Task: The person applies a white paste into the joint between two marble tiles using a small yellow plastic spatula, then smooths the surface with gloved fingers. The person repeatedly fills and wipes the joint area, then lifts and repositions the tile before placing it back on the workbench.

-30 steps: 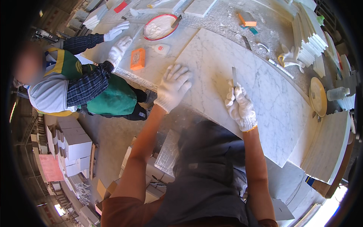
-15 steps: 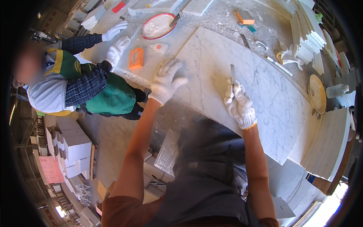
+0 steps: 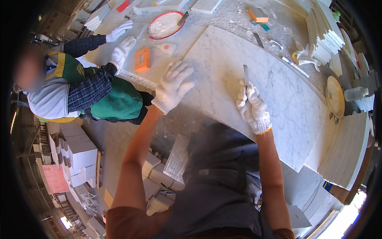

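A white marble slab (image 3: 223, 51) with grey veins lies in front of me. My right hand (image 3: 254, 109), in a white knit glove, is closed around a putty knife (image 3: 245, 73); its thin blade points away from me, over the slab. My left hand (image 3: 173, 85), gloved the same way, holds nothing. Its fingers are spread above the slab's left corner; whether the fingertips touch the stone I cannot tell. Beyond it are an orange block (image 3: 142, 60), a small white bottle-like thing (image 3: 167, 48) and a red-rimmed bowl (image 3: 150, 33) of white paste with a blade resting in it.
On the left a co-worker in a green apron (image 3: 119, 99) rests gloved hands on the stone. Stacked tiles (image 3: 324, 40), loose gloves (image 3: 305, 54), a yellow plate (image 3: 335, 97) and a plastic bottle (image 3: 355, 94) stand to the right. White cartons (image 3: 81, 155) sit lower left.
My left hand has shifted slightly left, its forearm swinging outward. My right hand keeps hold of the putty knife, nearly in the same place.
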Demonstrator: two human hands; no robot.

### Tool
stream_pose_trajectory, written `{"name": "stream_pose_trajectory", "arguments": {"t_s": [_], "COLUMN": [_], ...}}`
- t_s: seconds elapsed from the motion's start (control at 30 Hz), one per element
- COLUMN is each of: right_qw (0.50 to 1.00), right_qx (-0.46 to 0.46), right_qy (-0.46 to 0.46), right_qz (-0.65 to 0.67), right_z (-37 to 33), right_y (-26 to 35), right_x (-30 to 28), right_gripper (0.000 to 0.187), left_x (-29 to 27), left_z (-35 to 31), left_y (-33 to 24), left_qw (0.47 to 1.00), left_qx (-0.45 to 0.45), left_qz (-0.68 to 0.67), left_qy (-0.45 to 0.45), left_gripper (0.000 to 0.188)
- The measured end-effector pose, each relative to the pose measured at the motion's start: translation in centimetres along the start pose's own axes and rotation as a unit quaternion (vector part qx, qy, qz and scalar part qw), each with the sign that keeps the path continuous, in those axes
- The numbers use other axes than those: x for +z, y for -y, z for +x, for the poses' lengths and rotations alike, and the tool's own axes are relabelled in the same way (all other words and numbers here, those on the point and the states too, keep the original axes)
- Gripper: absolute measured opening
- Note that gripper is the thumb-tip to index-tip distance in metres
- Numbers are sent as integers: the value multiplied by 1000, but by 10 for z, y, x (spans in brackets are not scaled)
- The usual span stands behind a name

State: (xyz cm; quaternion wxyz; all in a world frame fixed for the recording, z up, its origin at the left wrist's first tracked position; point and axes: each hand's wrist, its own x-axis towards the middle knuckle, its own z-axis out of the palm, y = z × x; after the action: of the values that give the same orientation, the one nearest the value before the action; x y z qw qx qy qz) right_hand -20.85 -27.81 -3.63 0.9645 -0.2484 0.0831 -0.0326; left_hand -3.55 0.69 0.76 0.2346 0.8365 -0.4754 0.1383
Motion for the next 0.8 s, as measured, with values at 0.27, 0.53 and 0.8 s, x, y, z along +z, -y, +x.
{"name": "stream_pose_trajectory", "arguments": {"t_s": [0.27,0.53,0.8], "right_qw": [1000,999,999], "right_qx": [-4,2,-16], "right_qy": [-3,-37,-41], "right_qz": [-9,14,-28], "right_z": [1,0,5], "right_y": [1,0,-2], "right_x": [3,-1,10], "right_gripper": [38,30,14], "left_x": [-7,9,-2], "left_z": [-23,8,0], "left_y": [-4,23,24], "left_qw": [989,987,979], "left_qx": [67,52,141], "left_qz": [22,119,83], "left_qy": [133,94,124], "left_gripper": [81,78,85]}}
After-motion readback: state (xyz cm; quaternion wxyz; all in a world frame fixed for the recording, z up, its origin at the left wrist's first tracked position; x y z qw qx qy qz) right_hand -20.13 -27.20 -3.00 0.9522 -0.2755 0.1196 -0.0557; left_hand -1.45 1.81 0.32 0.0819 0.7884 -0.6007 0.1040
